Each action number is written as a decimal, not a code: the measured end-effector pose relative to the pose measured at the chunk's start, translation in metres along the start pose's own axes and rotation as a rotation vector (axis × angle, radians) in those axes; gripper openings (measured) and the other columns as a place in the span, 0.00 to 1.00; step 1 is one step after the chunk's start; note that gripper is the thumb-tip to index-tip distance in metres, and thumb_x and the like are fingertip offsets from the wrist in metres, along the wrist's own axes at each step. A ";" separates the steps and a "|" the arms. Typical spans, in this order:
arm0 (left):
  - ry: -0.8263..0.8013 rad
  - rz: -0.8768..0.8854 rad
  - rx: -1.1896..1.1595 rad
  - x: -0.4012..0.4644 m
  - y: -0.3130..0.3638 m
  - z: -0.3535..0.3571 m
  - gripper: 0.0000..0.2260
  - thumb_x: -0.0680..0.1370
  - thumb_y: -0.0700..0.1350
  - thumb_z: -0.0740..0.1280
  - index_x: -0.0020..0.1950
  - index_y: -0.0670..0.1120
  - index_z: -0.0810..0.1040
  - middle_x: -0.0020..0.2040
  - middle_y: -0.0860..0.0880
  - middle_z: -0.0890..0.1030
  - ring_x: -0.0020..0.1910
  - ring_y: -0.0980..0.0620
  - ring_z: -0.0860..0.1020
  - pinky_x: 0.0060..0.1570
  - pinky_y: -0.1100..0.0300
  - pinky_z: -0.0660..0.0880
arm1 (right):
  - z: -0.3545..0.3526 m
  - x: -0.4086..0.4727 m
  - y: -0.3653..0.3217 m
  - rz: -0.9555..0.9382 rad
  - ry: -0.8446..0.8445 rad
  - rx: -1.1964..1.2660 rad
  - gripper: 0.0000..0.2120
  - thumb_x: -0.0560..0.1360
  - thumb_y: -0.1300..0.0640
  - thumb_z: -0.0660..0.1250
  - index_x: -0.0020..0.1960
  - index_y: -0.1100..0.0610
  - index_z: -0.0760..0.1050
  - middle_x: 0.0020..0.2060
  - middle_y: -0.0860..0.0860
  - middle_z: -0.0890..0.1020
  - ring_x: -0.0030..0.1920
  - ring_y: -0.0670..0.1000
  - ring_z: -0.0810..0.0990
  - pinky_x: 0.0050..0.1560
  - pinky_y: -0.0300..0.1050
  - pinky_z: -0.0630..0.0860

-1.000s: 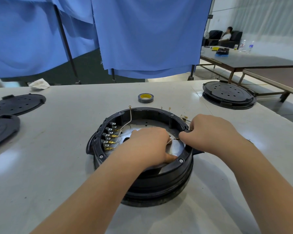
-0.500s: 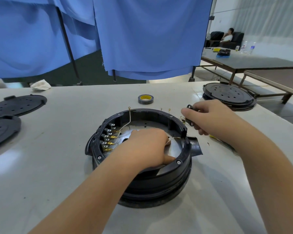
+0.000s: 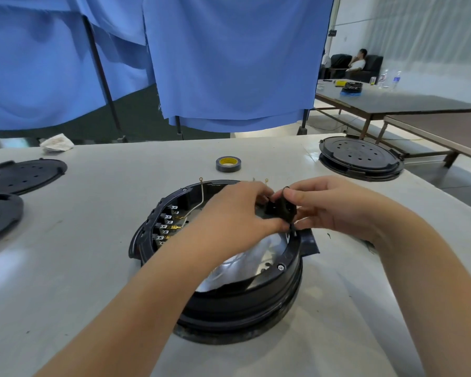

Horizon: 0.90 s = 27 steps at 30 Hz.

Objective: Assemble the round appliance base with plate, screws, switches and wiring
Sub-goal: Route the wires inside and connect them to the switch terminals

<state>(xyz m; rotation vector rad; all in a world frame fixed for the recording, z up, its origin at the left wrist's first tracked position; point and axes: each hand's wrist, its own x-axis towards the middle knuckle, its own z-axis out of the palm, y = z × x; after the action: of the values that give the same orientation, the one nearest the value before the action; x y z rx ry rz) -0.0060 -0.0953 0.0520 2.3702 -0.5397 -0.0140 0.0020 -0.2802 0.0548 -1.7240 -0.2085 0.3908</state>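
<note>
Near the middle of the tabletop (image 3: 93, 268) sits the round black appliance base (image 3: 229, 281), open side up, with a shiny metal plate (image 3: 245, 257) lying inside its near half. Along its left inner wall runs a row of switch terminals (image 3: 166, 227) with brass connectors, and a pale wire (image 3: 199, 202) with a ring lug rises from them above the rim. Above the far right part of the base, both hands meet around a small black switch part (image 3: 280, 210). The right hand (image 3: 335, 208) grips it from the right, thumb and curled fingers closed on its top and side. The left hand (image 3: 237, 213) pinches its left and lower edge, fingertips pressed to the part, just above the rim of the base. A black spout-like tab (image 3: 309, 242) juts from the base's right side, below the right hand.

Toward the far edge lies a roll of dark tape (image 3: 228, 164) with a yellow core. At the far right corner rests a perforated black round cover (image 3: 360, 156), stacked on another. Two more black covers (image 3: 22, 176) lie at the left edge, and a crumpled cloth (image 3: 56, 142) sits at the far left.
</note>
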 end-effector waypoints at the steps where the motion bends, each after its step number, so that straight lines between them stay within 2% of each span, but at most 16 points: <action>1: 0.050 0.013 -0.050 0.000 0.002 0.001 0.21 0.70 0.51 0.75 0.62 0.53 0.78 0.54 0.56 0.82 0.52 0.57 0.80 0.58 0.54 0.76 | -0.001 0.001 0.001 0.014 0.005 0.019 0.21 0.62 0.48 0.73 0.50 0.58 0.83 0.44 0.56 0.85 0.39 0.50 0.83 0.38 0.37 0.79; 4: 0.108 0.056 -0.104 -0.001 0.006 0.005 0.21 0.71 0.45 0.75 0.62 0.52 0.77 0.52 0.56 0.83 0.48 0.58 0.82 0.55 0.57 0.77 | -0.003 0.003 0.002 0.035 0.065 0.025 0.11 0.71 0.54 0.70 0.50 0.59 0.81 0.41 0.56 0.84 0.38 0.51 0.82 0.37 0.39 0.79; 6: 0.117 0.070 -0.134 -0.001 0.006 0.006 0.16 0.71 0.43 0.75 0.58 0.51 0.80 0.49 0.56 0.84 0.44 0.59 0.82 0.53 0.60 0.78 | -0.006 0.003 0.002 0.035 0.102 0.045 0.06 0.74 0.58 0.68 0.49 0.60 0.80 0.40 0.56 0.84 0.38 0.51 0.83 0.37 0.38 0.79; 9: 0.112 0.086 -0.134 0.000 0.003 0.006 0.12 0.72 0.42 0.74 0.54 0.50 0.83 0.46 0.55 0.85 0.42 0.59 0.82 0.51 0.62 0.77 | -0.007 0.002 0.002 0.043 0.123 0.055 0.04 0.74 0.60 0.68 0.48 0.60 0.79 0.39 0.56 0.84 0.37 0.51 0.84 0.35 0.37 0.78; 12: 0.079 0.095 -0.098 0.001 0.001 0.009 0.12 0.73 0.42 0.73 0.57 0.50 0.83 0.46 0.54 0.85 0.44 0.58 0.82 0.52 0.63 0.76 | -0.007 0.001 0.003 0.043 0.129 -0.007 0.03 0.73 0.59 0.70 0.46 0.58 0.80 0.39 0.55 0.85 0.38 0.51 0.84 0.35 0.37 0.79; 15: 0.075 0.118 -0.081 0.002 0.000 0.009 0.13 0.74 0.42 0.72 0.58 0.51 0.83 0.47 0.55 0.85 0.46 0.59 0.81 0.53 0.65 0.75 | -0.010 -0.001 0.005 -0.008 0.189 -0.134 0.02 0.71 0.55 0.73 0.42 0.53 0.83 0.38 0.50 0.85 0.39 0.46 0.84 0.36 0.37 0.78; 18: 0.055 0.134 -0.070 0.002 -0.001 0.010 0.11 0.75 0.43 0.72 0.57 0.51 0.84 0.46 0.55 0.85 0.46 0.59 0.82 0.53 0.62 0.76 | -0.011 -0.001 0.006 -0.003 0.186 -0.177 0.06 0.69 0.52 0.74 0.44 0.53 0.83 0.40 0.49 0.85 0.41 0.45 0.84 0.38 0.38 0.79; 21: 0.036 0.128 -0.094 0.002 -0.002 0.011 0.09 0.73 0.42 0.72 0.52 0.52 0.85 0.40 0.55 0.85 0.40 0.60 0.82 0.42 0.69 0.76 | -0.008 -0.001 0.007 0.018 0.145 -0.197 0.12 0.67 0.52 0.76 0.48 0.56 0.81 0.40 0.52 0.85 0.41 0.47 0.84 0.40 0.41 0.80; 23: 0.030 0.129 -0.119 0.001 -0.002 0.010 0.09 0.73 0.41 0.73 0.50 0.52 0.85 0.33 0.56 0.83 0.33 0.63 0.79 0.35 0.73 0.73 | -0.006 -0.002 0.007 0.022 0.140 -0.190 0.14 0.66 0.52 0.76 0.49 0.58 0.81 0.38 0.53 0.84 0.40 0.48 0.84 0.41 0.42 0.81; 25: 0.022 0.134 -0.134 0.002 -0.002 0.010 0.08 0.73 0.41 0.72 0.49 0.52 0.85 0.28 0.58 0.81 0.26 0.65 0.74 0.30 0.75 0.69 | -0.006 -0.002 0.006 0.025 0.136 -0.183 0.17 0.64 0.52 0.76 0.50 0.58 0.80 0.38 0.53 0.84 0.41 0.50 0.84 0.43 0.44 0.81; 27: 0.017 0.142 -0.135 0.002 -0.001 0.009 0.08 0.73 0.41 0.72 0.50 0.51 0.85 0.25 0.61 0.78 0.24 0.66 0.73 0.29 0.76 0.67 | -0.006 -0.002 0.005 0.030 0.139 -0.173 0.22 0.60 0.50 0.77 0.50 0.59 0.79 0.39 0.54 0.84 0.43 0.52 0.85 0.43 0.45 0.81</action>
<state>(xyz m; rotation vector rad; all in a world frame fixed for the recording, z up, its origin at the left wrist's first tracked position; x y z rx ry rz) -0.0053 -0.1014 0.0444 2.1951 -0.6760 0.0323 0.0017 -0.2874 0.0506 -1.9184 -0.1186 0.2796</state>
